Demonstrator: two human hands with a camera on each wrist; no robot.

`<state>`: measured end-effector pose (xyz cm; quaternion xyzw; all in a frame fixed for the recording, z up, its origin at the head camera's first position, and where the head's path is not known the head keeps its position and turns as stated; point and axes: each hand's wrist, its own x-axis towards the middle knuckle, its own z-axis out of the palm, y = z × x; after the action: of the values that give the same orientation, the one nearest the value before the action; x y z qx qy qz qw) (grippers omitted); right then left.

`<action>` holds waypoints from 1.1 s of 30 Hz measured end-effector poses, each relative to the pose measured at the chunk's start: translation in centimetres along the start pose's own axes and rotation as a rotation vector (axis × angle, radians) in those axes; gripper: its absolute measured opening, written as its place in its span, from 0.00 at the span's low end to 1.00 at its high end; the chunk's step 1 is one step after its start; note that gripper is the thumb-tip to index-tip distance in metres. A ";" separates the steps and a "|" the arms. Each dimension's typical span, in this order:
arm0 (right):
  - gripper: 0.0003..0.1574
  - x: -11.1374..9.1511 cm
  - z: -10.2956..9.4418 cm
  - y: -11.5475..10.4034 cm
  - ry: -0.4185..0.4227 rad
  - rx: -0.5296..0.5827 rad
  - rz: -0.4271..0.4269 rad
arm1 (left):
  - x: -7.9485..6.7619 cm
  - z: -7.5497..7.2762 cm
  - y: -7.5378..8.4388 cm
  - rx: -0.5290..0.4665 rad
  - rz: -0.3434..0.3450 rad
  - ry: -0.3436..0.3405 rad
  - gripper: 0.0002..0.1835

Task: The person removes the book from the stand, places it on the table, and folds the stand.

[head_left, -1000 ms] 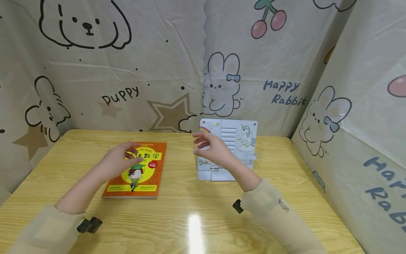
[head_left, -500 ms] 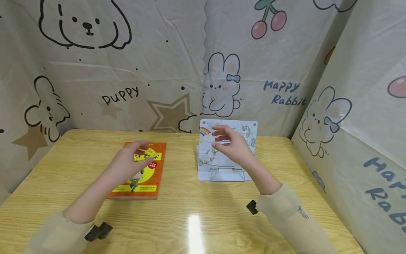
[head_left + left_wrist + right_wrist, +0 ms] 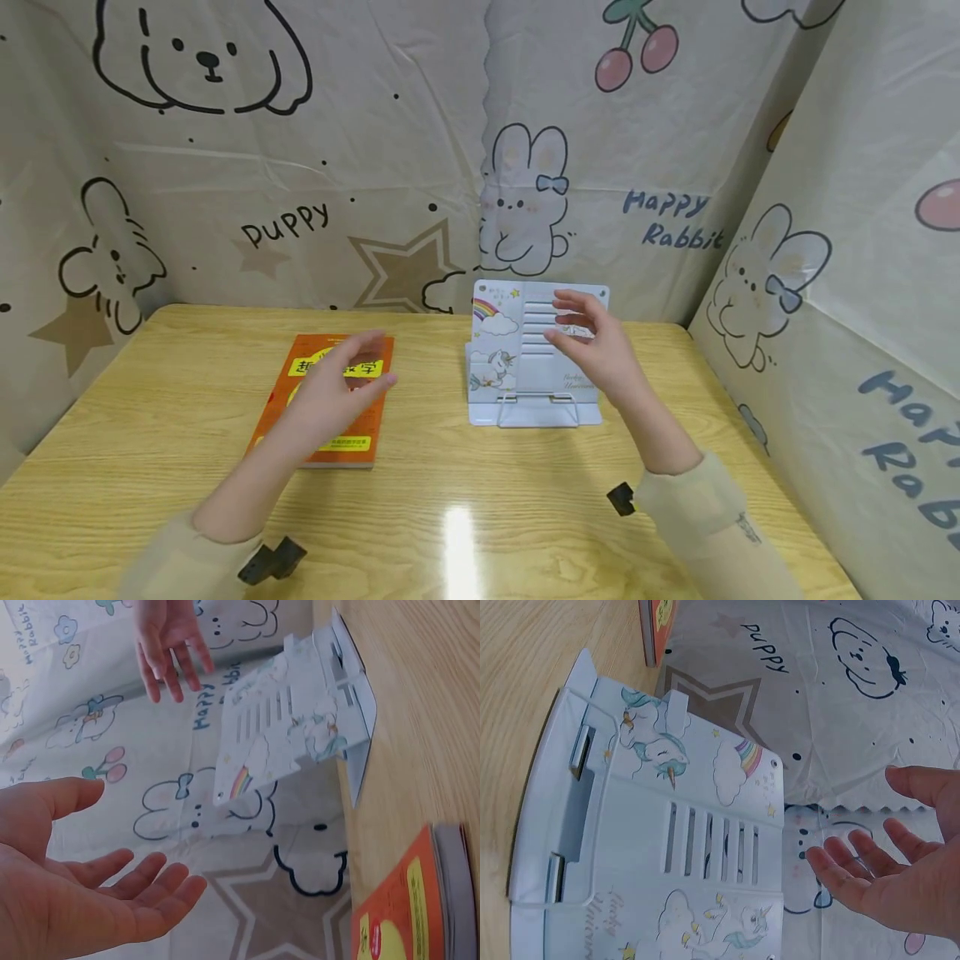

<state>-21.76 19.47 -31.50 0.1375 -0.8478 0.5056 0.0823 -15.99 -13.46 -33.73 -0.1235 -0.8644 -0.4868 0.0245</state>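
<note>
An orange book [image 3: 352,454] with a yellow circle on its cover lies on the left of the table. Above it in the head view, my left hand [image 3: 333,396] hovers with relaxed, parted fingers and holds nothing. A white book stand [image 3: 536,358] with unicorn and rainbow pictures stands upright toward the back, its slotted panel leaning back. My right hand [image 3: 600,346] is raised in front of the stand's right side, covering part of the unicorn picture. Its fingers are spread and empty, and the right wrist view shows this hand [image 3: 900,862] apart from the stand [image 3: 697,802].
The wooden table [image 3: 427,500] has a bright reflection near its front. A patterned cloth [image 3: 405,150] with cartoon animals hangs behind the table and along its sides. Small black devices [image 3: 272,560] are worn at the cuffs.
Both hands have moved to the right. The left hand has crossed over the book, and the right hand has passed from the stand's left side to its right. Book and stand stay put.
</note>
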 end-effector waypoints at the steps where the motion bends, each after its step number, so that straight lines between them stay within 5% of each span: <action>1: 0.34 -0.1 -0.2 0.2 0.008 -0.003 0.003 | 0.0 0.3 0.0 -0.010 0.000 -0.003 0.32; 16: 0.44 -1.4 -1.7 3.3 0.113 0.048 0.116 | 0.5 3.9 0.0 -0.195 0.049 0.004 0.36; 33: 0.50 -1.3 -1.5 6.5 0.235 0.061 0.180 | 2.8 7.9 -0.6 -0.253 -0.018 0.099 0.40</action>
<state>-22.63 23.94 -36.60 0.0033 -0.8254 0.5491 0.1311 -18.20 -6.57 -37.88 -0.0939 -0.7948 -0.5977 0.0469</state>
